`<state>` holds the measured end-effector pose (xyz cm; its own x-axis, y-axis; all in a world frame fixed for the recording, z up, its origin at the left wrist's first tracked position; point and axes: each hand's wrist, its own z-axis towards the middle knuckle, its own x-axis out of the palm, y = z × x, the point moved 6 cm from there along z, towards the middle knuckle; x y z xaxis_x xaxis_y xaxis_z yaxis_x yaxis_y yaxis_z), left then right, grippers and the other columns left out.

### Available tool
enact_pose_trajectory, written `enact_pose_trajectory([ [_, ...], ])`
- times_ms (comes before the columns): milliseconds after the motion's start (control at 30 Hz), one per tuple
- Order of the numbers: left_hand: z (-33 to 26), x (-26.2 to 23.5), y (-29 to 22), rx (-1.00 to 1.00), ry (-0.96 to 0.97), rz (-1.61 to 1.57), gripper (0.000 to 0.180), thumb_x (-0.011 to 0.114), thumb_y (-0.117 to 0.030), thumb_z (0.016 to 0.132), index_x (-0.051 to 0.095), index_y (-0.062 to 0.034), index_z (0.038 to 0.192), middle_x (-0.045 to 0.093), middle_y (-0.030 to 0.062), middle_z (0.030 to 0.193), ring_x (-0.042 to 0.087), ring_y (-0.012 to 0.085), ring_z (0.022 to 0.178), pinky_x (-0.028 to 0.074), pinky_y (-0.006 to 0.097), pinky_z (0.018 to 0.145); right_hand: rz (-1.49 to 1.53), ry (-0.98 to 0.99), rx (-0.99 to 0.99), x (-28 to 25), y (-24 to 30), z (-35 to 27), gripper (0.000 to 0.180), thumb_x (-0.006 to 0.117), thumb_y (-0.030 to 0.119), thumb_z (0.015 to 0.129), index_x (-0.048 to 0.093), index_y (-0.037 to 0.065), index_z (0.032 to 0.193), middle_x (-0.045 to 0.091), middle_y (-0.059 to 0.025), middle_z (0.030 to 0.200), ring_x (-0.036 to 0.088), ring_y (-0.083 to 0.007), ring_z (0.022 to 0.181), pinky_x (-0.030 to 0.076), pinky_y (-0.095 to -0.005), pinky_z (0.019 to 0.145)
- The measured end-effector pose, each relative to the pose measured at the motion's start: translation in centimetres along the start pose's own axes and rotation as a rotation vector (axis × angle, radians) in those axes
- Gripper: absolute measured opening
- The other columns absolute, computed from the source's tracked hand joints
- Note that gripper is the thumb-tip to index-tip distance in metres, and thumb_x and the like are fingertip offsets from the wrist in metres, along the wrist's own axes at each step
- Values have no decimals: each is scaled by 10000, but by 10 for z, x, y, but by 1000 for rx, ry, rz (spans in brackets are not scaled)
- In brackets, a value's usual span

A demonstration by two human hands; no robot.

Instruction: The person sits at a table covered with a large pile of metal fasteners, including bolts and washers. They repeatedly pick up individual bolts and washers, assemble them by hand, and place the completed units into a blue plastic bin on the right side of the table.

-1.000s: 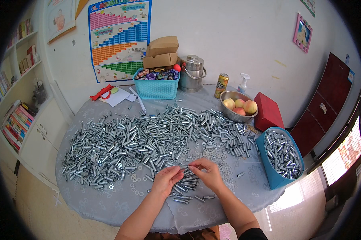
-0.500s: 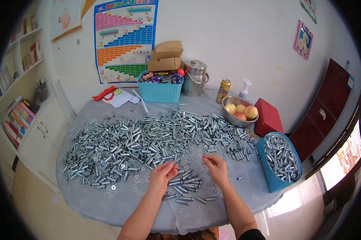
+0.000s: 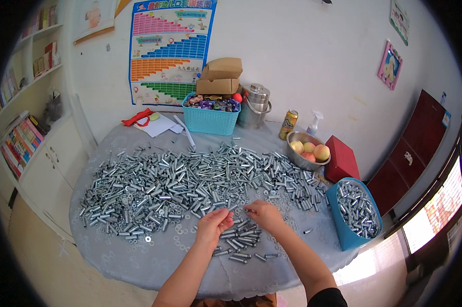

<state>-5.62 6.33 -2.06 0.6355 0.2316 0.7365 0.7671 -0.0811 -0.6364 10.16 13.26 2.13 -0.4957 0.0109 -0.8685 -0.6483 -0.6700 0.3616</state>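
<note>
My left hand (image 3: 213, 226) is closed in a pinch above the near middle of the table. What its fingertips hold is too small to make out. Just to its right, my right hand (image 3: 265, 215) also pinches, with a tiny dark bit showing at the fingertips. The two sets of fingertips face each other with a narrow gap. Beneath and between the hands lies a small pile of bolts with metal sleeves (image 3: 241, 239). Beyond them spreads a big heap of loose silvery sleeves, bolts and washers (image 3: 164, 184).
A blue bin (image 3: 338, 220) full of metal sleeves stands at the right edge. Behind the heap are a turquoise basket (image 3: 210, 121), a steel pot (image 3: 253, 115), a yellow can (image 3: 288, 125), a bowl of fruit (image 3: 302, 162) and a red box (image 3: 344, 158). Loose washers (image 3: 182, 235) dot the grey tablecloth.
My right hand has moved left, bringing its fingertips close to those of my left hand. My left hand stays nearly in place. The whole view has shifted slightly.
</note>
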Motion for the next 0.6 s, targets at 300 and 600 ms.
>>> enact_pose_trajectory([
  [300, 2, -6, 4, -13, -13, 69, 180, 632, -104, 822, 603, 19, 950, 646, 133, 875, 621, 150, 680, 540, 279, 676, 457, -49, 402, -11, -9, -13, 162, 670, 95, 766, 648, 62, 923, 622, -26, 889, 586, -118, 759, 467, -264, 669],
  [600, -3, 4, 7, -42, -17, 266, 182, 629, -95, 822, 612, 43, 939, 648, 134, 835, 620, 153, 640, 544, 269, 609, 858, -195, 183, -17, 8, -24, 222, 674, 11, 752, 650, 53, 968, 619, -13, 897, 555, -103, 790, 450, -234, 738],
])
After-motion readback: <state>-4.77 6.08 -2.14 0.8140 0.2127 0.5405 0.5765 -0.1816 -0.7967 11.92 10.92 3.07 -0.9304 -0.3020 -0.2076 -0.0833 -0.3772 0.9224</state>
